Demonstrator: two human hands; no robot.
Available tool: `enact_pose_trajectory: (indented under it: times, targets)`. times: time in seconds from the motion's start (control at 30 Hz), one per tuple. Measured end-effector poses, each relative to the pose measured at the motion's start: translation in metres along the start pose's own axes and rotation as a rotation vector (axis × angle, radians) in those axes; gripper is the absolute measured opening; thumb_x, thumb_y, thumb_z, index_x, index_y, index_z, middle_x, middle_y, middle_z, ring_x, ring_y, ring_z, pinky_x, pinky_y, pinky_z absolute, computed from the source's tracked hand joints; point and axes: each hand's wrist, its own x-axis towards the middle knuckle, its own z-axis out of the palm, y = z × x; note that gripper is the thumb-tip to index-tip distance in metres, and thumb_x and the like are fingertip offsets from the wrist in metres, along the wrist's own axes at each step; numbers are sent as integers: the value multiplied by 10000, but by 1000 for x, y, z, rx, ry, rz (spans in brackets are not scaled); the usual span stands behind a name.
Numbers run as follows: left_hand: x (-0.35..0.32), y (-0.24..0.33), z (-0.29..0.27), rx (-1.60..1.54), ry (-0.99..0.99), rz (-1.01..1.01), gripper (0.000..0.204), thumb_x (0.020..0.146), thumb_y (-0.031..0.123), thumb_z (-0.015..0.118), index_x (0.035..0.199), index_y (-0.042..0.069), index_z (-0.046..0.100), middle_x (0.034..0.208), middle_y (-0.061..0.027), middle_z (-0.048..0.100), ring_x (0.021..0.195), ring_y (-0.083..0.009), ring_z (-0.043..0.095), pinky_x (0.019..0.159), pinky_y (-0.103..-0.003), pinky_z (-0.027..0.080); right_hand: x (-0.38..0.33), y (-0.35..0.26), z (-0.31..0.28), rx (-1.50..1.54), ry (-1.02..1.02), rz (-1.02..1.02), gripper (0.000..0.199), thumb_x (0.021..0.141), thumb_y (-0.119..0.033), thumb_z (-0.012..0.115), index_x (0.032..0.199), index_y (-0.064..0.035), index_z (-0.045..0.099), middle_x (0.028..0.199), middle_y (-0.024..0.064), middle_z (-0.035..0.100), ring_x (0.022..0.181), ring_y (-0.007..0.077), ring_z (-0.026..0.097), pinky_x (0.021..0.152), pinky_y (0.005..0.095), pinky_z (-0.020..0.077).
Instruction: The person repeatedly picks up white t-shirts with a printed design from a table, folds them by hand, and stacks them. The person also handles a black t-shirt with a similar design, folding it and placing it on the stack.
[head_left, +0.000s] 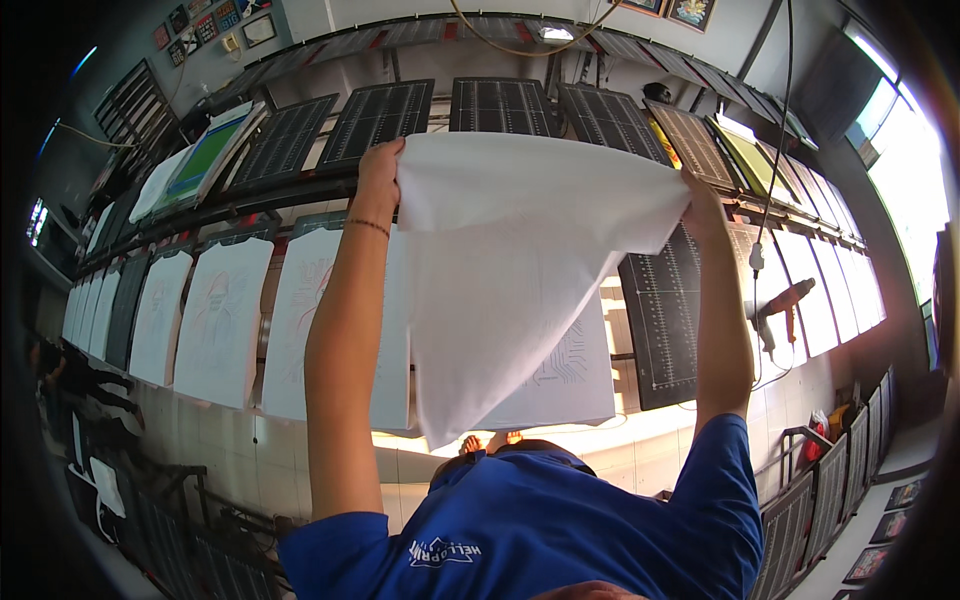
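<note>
A white fabric panel (520,230) hangs stretched between my two raised hands, its lower part falling to a point. My left hand (380,172) is closed on the upper left corner. At the right end, my right hand (703,208) grips the fabric, with its fingers partly hidden behind the cloth. Below the hanging cloth lies another white panel (580,370) with dark line drawing, partly covered from view. To its left, a white panel with red and blue lines (300,285) lies on a board. A bare dark gridded board (660,325) is right of the cloth.
An orange-brown gun-shaped tool (787,300) hangs by a cable at right. Rows of dark boards (378,120) stand beyond, and white panels (218,320) lie along the left. A green printed sheet (205,155) rests at far left. More boards (800,520) stand behind me.
</note>
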Motion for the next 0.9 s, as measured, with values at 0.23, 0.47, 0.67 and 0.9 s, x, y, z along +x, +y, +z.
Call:
enact_pose_trajectory:
  times: [0.23,0.47,0.67,0.9]
  targets:
    - [-93,75,52,31,-176,305,166,867,144,601,967,41,516,906,-68,564,803,-159,568,710,-290,482,-30,-76,-12,25,-85,-337,451,938,-301,550,1245,24,493,1220,108,545,1163,212,498,1011,396,370]
    - [-238,-9,-33,255,35,104,199,855,128,625,947,78,456,842,11,490,775,-49,462,684,-201,391,-161,17,-75,-2,242,1,309,933,-283,565,1071,-7,592,910,45,592,856,156,570,730,292,466]
    - [-286,-158,-148,389,146,-77,239,863,68,602,1031,44,433,887,-35,552,792,-75,489,706,-210,400,-237,136,-88,-132,196,386,303,881,-236,634,1057,6,584,909,70,627,780,173,607,716,325,502]
    - [-329,-234,-212,530,174,-393,325,864,46,580,1145,3,422,930,-80,597,798,-112,546,706,-242,450,-294,238,-139,-37,227,554,246,895,-207,617,1052,-24,566,921,69,620,808,182,616,706,346,517]
